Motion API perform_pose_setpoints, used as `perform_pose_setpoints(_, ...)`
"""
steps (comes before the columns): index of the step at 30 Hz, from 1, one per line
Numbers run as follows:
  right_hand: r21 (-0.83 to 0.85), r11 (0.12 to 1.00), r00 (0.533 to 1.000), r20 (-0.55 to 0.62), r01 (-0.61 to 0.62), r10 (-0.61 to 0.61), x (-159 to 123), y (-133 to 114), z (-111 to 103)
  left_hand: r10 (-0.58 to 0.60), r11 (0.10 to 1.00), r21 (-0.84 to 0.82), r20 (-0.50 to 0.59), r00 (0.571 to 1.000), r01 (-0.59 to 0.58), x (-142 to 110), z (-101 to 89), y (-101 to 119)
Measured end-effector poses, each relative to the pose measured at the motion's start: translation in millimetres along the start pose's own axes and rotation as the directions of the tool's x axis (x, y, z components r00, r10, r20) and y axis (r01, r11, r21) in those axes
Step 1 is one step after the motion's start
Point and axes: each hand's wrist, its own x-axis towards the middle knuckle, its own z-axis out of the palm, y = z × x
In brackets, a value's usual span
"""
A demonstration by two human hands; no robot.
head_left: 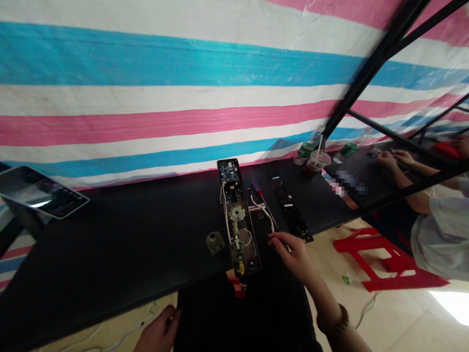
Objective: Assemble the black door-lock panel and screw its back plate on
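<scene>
An opened long, narrow device housing (240,230) lies at the table's front edge, its circuit board, round metal part, wires and brass-coloured fitting exposed. To its right is a white cable (264,211); my right hand (295,256) has its fingers pinched at the cable's near end. A screwdriver (257,188) with a purple and red handle lies beside that cable. Low by my lap, my left hand (159,331) is curled closed, with a small dark spot between thumb and finger that I cannot make out. A small square metal part (215,243) sits left of the housing.
A long black panel (291,210) lies right of the screwdriver. Bottles (303,152) and a plastic cup (318,160) stand at the back right. A tablet (44,190) is at the far left. Another person's hands (394,159) work beyond the black frame, above a red stool (388,264).
</scene>
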Motion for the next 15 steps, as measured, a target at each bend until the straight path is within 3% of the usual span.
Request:
perform_pose_setpoints(3,0.027,0.996,0.995,0.044,0.087,-0.088,9,-13,24,0.288,0.946,-0.119,-0.117,0.950,-0.302,14,-14.6,45)
perform_pose_setpoints(6,-0.014,0.989,0.990,0.005,0.144,-0.144,22,-14,37,0.414,0.883,-0.085,-0.325,0.850,-0.462,34,-31.6,91)
perform_pose_setpoints(8,-0.107,0.983,0.985,-0.076,0.148,-0.156,33,-7,40,0.453,0.874,0.032,-0.421,0.786,-0.486,56,-37.4,112)
perform_pose_setpoints(9,-0.170,0.976,0.982,-0.111,0.135,-0.155,39,-2,40,0.462,0.878,0.096,-0.433,0.774,-0.470,67,-38.0,119)
perform_pose_setpoints(11,-0.307,0.946,0.979,-0.135,0.102,-0.150,52,9,39,0.479,0.878,0.198,-0.413,0.775,-0.436,88,-35.1,126)
perform_pose_setpoints(15,-0.497,0.863,0.993,-0.027,0.085,-0.113,73,23,43,0.501,0.861,0.293,-0.350,0.791,-0.416,107,-23.4,124)
